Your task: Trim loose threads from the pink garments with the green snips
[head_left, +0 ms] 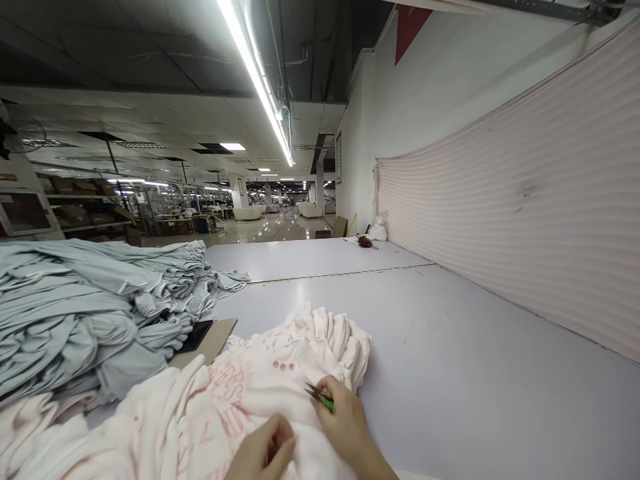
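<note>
A pale pink garment with pink lettering and small pink buttons lies bunched on the table in front of me. My right hand is closed round small green-handled thread snips, whose blades point left over the fabric. My left hand sits just left of it, fingers pinched on a fold of the pink garment.
A tall stack of light blue-grey garments fills the left side, with a dark phone-like object on a cardboard sheet beside it. The grey table stretches ahead and right to a striped pink fabric wall. Factory floor beyond.
</note>
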`<action>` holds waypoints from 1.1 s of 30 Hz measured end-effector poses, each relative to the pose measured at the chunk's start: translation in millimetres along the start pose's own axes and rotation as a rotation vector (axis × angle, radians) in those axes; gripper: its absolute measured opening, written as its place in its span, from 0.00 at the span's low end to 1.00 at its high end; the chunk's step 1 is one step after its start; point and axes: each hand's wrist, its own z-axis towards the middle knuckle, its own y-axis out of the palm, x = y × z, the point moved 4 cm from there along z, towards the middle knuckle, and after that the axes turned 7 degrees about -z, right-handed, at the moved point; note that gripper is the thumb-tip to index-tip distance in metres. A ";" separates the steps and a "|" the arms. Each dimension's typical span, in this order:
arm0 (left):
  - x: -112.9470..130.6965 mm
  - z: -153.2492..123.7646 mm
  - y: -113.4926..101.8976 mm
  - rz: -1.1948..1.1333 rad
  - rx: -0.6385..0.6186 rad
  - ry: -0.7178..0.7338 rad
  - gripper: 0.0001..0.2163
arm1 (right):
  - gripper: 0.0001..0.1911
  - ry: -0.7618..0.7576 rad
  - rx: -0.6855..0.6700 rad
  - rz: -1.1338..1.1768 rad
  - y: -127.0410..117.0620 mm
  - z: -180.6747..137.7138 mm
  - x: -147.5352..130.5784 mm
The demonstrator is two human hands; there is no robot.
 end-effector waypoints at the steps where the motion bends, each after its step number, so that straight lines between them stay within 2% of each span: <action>1: 5.5 7.5 -9.2 0.070 0.100 0.048 0.10 | 0.07 0.016 -0.003 0.057 0.8 -1.2 1.3; 3: 18.8 25.7 -26.3 0.205 0.251 0.131 0.10 | 0.09 0.048 -0.019 0.159 4.2 -2.3 2.3; 4: 25.1 36.4 -32.3 0.264 0.277 0.163 0.12 | 0.08 0.060 -0.031 0.182 6.8 -2.6 2.4; 7: 35.0 67.7 -39.4 0.326 0.228 0.204 0.12 | 0.08 0.094 -0.060 0.163 15.4 -5.1 4.2; 10: 32.1 82.3 -36.8 0.329 0.196 0.242 0.08 | 0.10 0.150 -0.099 0.162 21.6 -9.7 10.2; 16: 9.4 57.1 -38.4 0.280 0.295 0.372 0.06 | 0.09 0.122 -0.188 0.292 12.5 -10.5 6.6; 19: -4.0 39.8 -44.2 0.234 0.345 0.423 0.07 | 0.06 0.130 -0.138 0.335 -0.7 -6.4 -4.9; 22: -11.8 27.5 -46.8 0.190 0.378 0.495 0.08 | 0.10 0.066 -0.120 0.375 -10.8 -3.1 -23.6; 27: -6.0 16.5 -43.9 0.128 0.402 0.602 0.08 | 0.10 -0.088 -0.232 0.365 -12.7 -2.3 -50.6; 33: 5.9 6.0 -42.5 0.169 0.522 0.711 0.07 | 0.13 -0.113 -0.234 0.362 -11.5 -2.6 -54.4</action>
